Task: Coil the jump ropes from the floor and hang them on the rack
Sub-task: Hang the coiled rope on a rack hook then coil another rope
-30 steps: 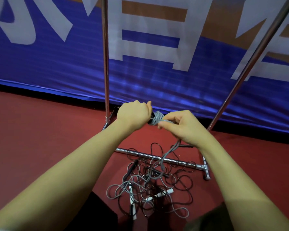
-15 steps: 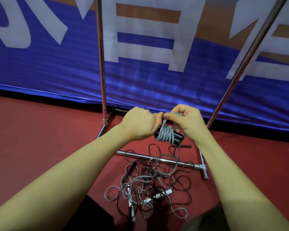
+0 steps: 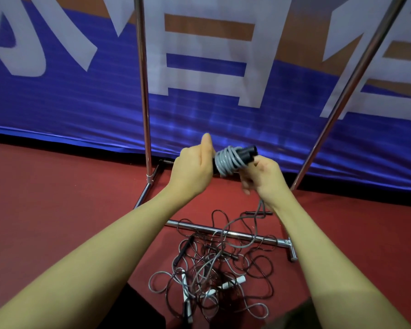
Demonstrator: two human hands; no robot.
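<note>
My left hand [image 3: 193, 167] grips the black handles of a grey jump rope [image 3: 230, 160], thumb sticking up. Grey cord is wound in tight turns round the handles, whose black ends poke out to the upper right. My right hand [image 3: 261, 177] holds the loose cord just right of the coil, fingers curled, slightly blurred. The free length of cord drops behind my right wrist to a tangled pile of ropes [image 3: 214, 271] on the red floor, with black and white handles in it. The chrome rack [image 3: 247, 236] stands behind the pile.
The rack's left upright [image 3: 143, 86] and slanting right upright [image 3: 356, 77] rise out of view at the top. A blue, white and brown banner [image 3: 57, 96] hangs close behind. Red floor [image 3: 57, 198] lies open to the left and right. A dark shape [image 3: 138, 307] sits near my feet.
The handles swung from pointing down-right to pointing up-right, more cord is wound on them, my left thumb came up, and my right hand moved below and right of the coil.
</note>
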